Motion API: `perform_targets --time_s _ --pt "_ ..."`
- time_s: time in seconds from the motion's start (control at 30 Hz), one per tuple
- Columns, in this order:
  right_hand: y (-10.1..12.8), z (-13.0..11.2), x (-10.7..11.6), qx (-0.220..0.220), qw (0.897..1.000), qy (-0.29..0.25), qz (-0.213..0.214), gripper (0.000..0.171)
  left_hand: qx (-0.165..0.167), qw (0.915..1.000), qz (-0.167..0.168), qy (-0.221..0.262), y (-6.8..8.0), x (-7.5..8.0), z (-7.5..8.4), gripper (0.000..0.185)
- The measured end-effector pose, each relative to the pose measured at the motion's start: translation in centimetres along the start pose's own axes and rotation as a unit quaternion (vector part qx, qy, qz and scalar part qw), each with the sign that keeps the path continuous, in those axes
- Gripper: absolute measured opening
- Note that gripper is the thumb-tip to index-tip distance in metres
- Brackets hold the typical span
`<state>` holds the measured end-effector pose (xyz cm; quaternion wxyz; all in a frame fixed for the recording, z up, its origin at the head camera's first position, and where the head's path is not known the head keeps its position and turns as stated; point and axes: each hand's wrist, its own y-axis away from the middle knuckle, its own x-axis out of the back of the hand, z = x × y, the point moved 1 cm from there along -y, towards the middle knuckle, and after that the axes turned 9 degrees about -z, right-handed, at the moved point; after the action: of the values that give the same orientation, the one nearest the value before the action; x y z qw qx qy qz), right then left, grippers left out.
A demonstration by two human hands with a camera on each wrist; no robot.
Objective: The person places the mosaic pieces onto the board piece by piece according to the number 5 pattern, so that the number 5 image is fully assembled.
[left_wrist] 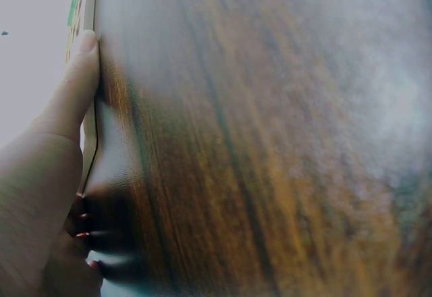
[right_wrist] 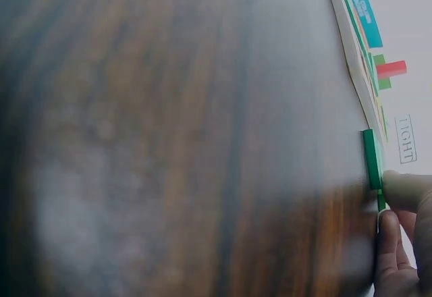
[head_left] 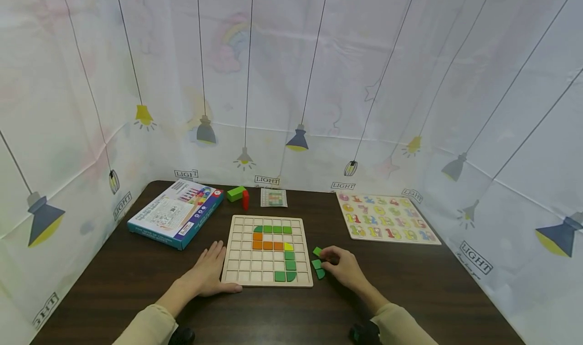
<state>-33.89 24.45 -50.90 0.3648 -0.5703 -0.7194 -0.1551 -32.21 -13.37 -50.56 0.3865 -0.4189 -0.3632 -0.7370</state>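
A wooden grid board lies in the middle of the dark table, with green, orange and yellow tiles set in it. My left hand rests flat on the table against the board's left edge, its thumb lying along the board's rim. My right hand sits just right of the board with curled fingers. Its fingertips pinch a loose green tile. Two more green tiles lie beside that hand, close to the board.
A blue game box lies at the back left. Behind the board are a green block, a red block and a pattern card. A number puzzle board sits at the back right. Printed curtains wall the table.
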Motion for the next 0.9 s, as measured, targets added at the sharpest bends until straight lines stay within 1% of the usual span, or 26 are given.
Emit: perform_targets --time_s 0.2,0.3,0.37,0.57,0.73,0.9 --pt "-0.12 0.08 0.09 -0.011 0.999 0.000 -0.031 0.020 0.001 1.0000 -0.002 0.001 0.03 -0.06 -0.12 0.121" --pt "-0.19 0.10 0.17 -0.009 0.999 0.009 -0.037 0.018 0.003 1.0000 -0.002 -0.001 -0.08 -0.12 -0.12 0.121" --pt "-0.21 0.08 0.24 -0.005 0.999 0.017 -0.035 0.017 0.002 1.0000 0.000 0.001 -0.16 -0.12 -0.09 0.121" --pt "-0.26 0.15 0.28 -0.007 0.999 0.046 -0.008 0.019 0.000 1.0000 0.001 0.001 -0.23 -0.12 -0.06 0.121" --pt "-0.39 0.23 0.18 -0.014 0.999 0.035 -0.010 0.022 -0.001 1.0000 0.000 0.002 -0.17 -0.15 -0.08 0.120" --pt "-0.58 0.01 0.06 -0.016 0.999 0.029 -0.011 0.021 0.001 1.0000 0.000 -0.002 -0.17 -0.17 -0.17 0.120"
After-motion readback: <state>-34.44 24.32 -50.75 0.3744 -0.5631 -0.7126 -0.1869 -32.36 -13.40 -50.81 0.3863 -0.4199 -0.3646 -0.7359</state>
